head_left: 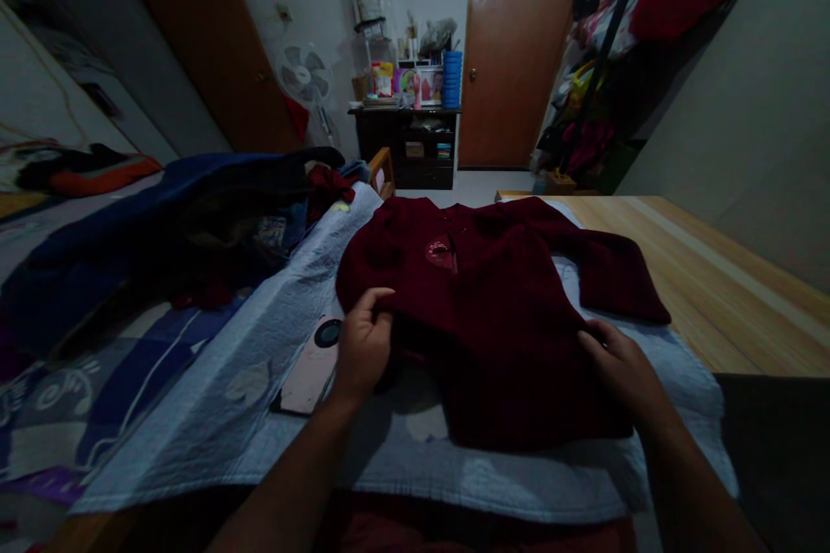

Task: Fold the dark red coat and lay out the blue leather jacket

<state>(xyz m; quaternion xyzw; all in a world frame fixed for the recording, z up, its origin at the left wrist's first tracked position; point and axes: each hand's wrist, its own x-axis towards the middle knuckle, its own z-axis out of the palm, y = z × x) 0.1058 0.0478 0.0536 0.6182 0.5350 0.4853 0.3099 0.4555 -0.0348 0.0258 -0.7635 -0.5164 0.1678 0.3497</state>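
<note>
- Handling one maroon garment (493, 320) by its two side edges, seemingly in the middle of arranging the fabric; not telling from this moment alone whether spreading or gathering.
- Pinching the near left edge with the left grip (364, 346), thumb and fingers clamping on the fabric.
- Holding the opposite edge with the right grip (619, 367), apparently clamping too, partly hiding the fingertips under the hand.
- Finding the garment between and ahead of both grips, lying on a light blue cloth (545, 484) covering part of a wooden counter (648, 251).
- Calling next, by judgement, for matching the pull of the two grips, avoiding twisting the body of the garment or dragging the cloth along.
- Calling also for minding the phone (308, 376), lying just left of the left grip.
- Counting two grips, one garment, one emblem (439, 252) ahead of and between the grips, and one sleeve (622, 276) plainly showing, reaching out ahead of the right grip; not making out the other sleeve for certain.
- Counting one phone, one light blue cloth, one fan (303, 73) well ahead of the left grip, and two doors (519, 43) farther off.
- Leaving uncounted the heaped clothes (130, 225) well left of the left grip, overlapping too much for telling apart.
</note>
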